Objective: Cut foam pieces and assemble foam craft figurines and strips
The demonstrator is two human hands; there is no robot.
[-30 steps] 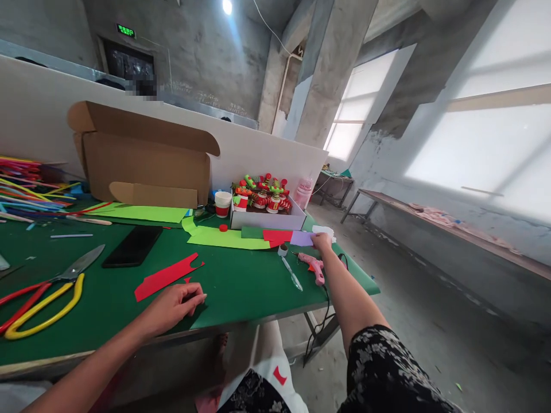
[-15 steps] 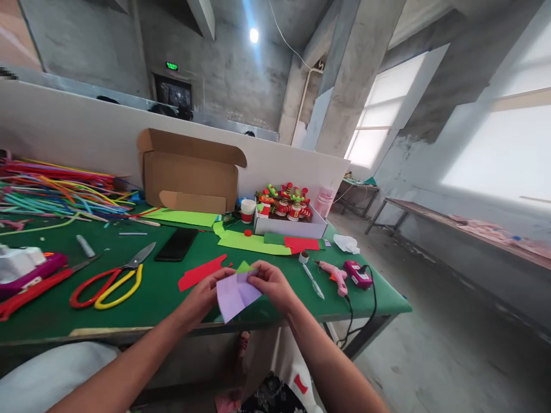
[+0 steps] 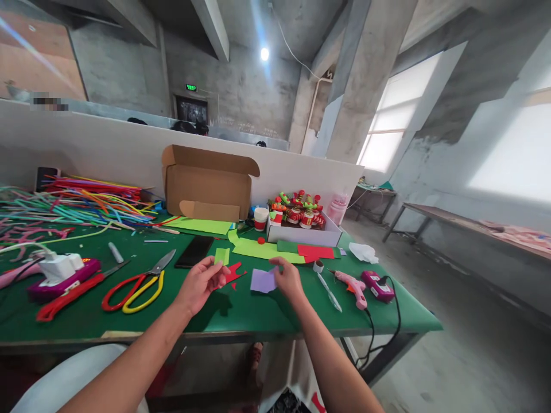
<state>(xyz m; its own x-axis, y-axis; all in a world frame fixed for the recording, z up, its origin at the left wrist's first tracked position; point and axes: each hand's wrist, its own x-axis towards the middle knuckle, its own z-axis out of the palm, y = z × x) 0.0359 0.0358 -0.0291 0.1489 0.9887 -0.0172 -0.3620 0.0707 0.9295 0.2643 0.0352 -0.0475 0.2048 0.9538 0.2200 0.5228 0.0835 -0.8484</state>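
Observation:
Between the thumb and fingers of my left hand [image 3: 201,285] is a small light-green paper piece [image 3: 222,256], raised above the table. My right hand [image 3: 287,282] pinches the edge of a purple paper square [image 3: 262,281], which shows a crease. Partly behind my left hand lies a cut red paper strip [image 3: 233,274], with small red scraps beside it. To the left of my left hand are scissors [image 3: 155,281] with one red and one yellow handle, and a black phone [image 3: 194,251].
Colourful pipe cleaners [image 3: 99,201] pile up at the left, behind a power strip [image 3: 88,272]. A white box [image 3: 301,234] of small red-green figures stands at the back. Right of my hands lie a pen [image 3: 329,291] and a pink glue gun [image 3: 353,287] with its cord.
My hands have moved apart. The green paper, earlier together with the purple square, is now in my left hand alone, and the square is in my right. The view has shifted left.

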